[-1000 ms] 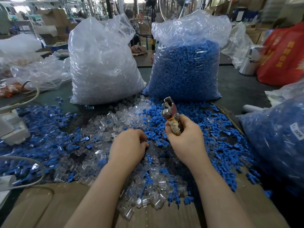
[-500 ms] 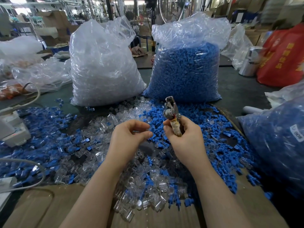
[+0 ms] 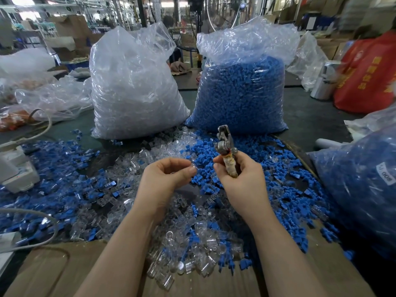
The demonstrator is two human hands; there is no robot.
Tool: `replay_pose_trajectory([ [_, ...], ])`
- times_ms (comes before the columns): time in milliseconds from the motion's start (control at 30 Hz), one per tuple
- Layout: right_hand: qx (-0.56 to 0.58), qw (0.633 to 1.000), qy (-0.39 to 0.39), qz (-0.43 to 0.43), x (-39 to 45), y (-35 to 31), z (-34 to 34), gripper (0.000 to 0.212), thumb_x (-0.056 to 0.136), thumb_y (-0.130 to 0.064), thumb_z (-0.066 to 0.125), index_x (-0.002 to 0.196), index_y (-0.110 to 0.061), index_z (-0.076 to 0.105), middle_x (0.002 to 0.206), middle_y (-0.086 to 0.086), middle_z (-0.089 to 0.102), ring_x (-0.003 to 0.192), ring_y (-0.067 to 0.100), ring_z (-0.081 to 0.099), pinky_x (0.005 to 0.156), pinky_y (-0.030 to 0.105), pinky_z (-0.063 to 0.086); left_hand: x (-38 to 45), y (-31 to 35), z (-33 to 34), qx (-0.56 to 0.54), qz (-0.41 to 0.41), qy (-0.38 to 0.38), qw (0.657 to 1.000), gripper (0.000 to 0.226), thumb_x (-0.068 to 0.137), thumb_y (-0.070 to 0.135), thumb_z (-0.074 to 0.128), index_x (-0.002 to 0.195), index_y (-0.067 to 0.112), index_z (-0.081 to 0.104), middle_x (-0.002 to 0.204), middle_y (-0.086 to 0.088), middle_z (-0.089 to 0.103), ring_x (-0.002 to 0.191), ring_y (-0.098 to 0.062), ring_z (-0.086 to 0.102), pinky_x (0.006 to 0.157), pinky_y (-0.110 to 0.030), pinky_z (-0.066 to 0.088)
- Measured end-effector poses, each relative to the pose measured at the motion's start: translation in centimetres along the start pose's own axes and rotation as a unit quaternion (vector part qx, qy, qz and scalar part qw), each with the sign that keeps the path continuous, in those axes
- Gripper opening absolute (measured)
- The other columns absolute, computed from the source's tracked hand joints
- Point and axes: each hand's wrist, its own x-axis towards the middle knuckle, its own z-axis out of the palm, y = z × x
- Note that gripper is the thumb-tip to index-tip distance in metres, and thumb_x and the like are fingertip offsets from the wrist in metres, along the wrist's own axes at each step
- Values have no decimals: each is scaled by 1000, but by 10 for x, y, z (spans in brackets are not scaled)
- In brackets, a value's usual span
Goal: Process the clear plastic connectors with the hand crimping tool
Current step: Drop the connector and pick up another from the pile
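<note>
From my headcam the small clear connector (image 3: 192, 164) in my left hand (image 3: 166, 179) is hard to make out — it is see-through and only shows as a glint at the tips of thumb and forefinger, which pinch it just left of the tool. My right hand (image 3: 241, 179) is wrapped round the taped handle of the hand crimping tool (image 3: 226, 150); my fingers hide the lower handle, and I cannot tell how its metal head stands, as it points away from me. Both hands hover above the counter (image 3: 308, 116), near its middle.

Toward the far edge stand two tall plastic bags, close side by side: the left bag (image 3: 137, 86) holds clear pieces, the right bag (image 3: 242, 91) blue ones. A third bag of blue parts (image 3: 360, 185) is cut off at the right edge, its label only partly readable. Loose clear connectors (image 3: 188, 243) and blue parts (image 3: 53, 179) lie mixed across the counter and spill onto the cardboard sheet (image 3: 53, 273) at the near edge. A white device (image 3: 15, 170) at the left edge is cropped — its cables too.
</note>
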Motion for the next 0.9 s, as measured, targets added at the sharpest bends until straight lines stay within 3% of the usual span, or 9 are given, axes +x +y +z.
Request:
replay_pose_trajectory([
  [167,2,1000,-2,-2,0,-2,1,20,89,-14,70,82,-31,63,80,-21,68,72,-1,63,64,9,47,-3,2,1,-36,12,-32,999,34,63,16,79,95,8,71,91,-10,76,84,-20,74,66,-20,56],
  [467,3,1000,-11,-13,-1,-1,2,12,89,-16,71,85,-25,65,83,-10,68,75,9,64,67,21,54,-4,2,5,-54,5,-90,994,26,74,17,68,99,11,74,84,-2,76,76,-9,71,67,-16,54],
  [600,-6,1000,-7,-25,-2,0,3,15,88,-16,71,85,-29,65,85,-12,68,75,9,64,66,19,53,-3,1,7,-58,-4,-99,993,28,79,14,65,105,6,72,85,-6,76,77,-10,70,69,-16,54],
  [900,-28,999,-5,-19,-4,-1,4,15,88,-20,72,89,-33,65,85,-14,69,76,9,65,69,32,55,-4,0,9,-57,-2,-93,994,21,77,15,67,95,13,77,89,-8,76,80,-12,71,70,-18,55],
])
